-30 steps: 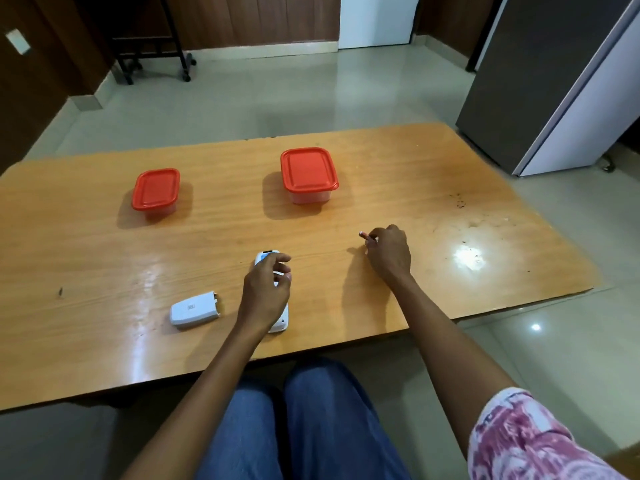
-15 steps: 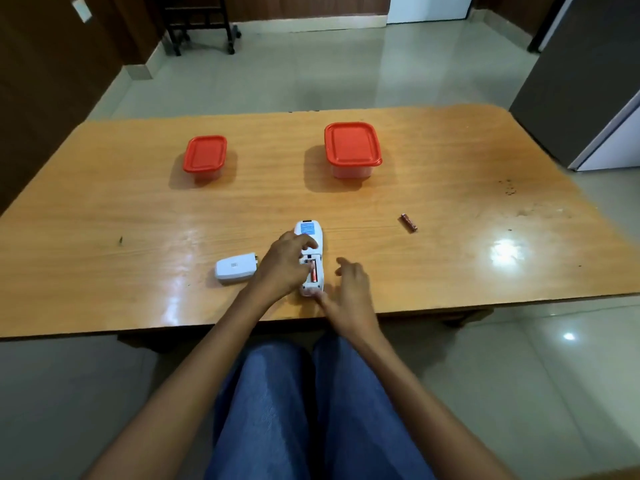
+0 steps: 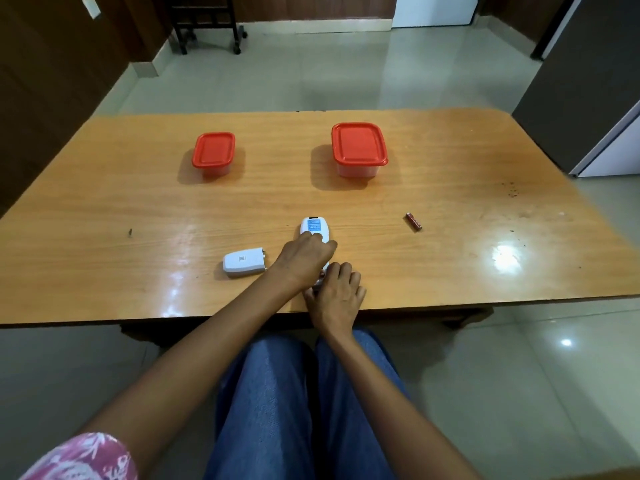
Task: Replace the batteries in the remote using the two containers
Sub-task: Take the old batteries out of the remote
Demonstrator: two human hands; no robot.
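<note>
A white remote point(image 3: 314, 228) lies face down on the wooden table point(image 3: 450, 265) near the front edge. My left hand point(image 3: 304, 259) presses on its middle and holds it down. My right hand point(image 3: 337, 297) covers the remote's near end, fingertips at the open battery bay, where a bit of red battery shows. The white battery cover point(image 3: 244, 261) lies to the left of the remote. A loose red battery point(image 3: 413, 221) lies on the table to the right. Two red-lidded containers stand farther back, both closed: a small container point(image 3: 213, 152) at left and a larger container point(image 3: 358, 147) at right.
A dark cabinet point(image 3: 581, 81) stands beside the table's far right corner. A black wheeled stand point(image 3: 207, 29) is on the floor beyond the table. My legs in blue jeans sit under the front edge.
My right hand let go of the red battery on the table at right and came back to the remote's near end. My left hand stayed on the remote.
</note>
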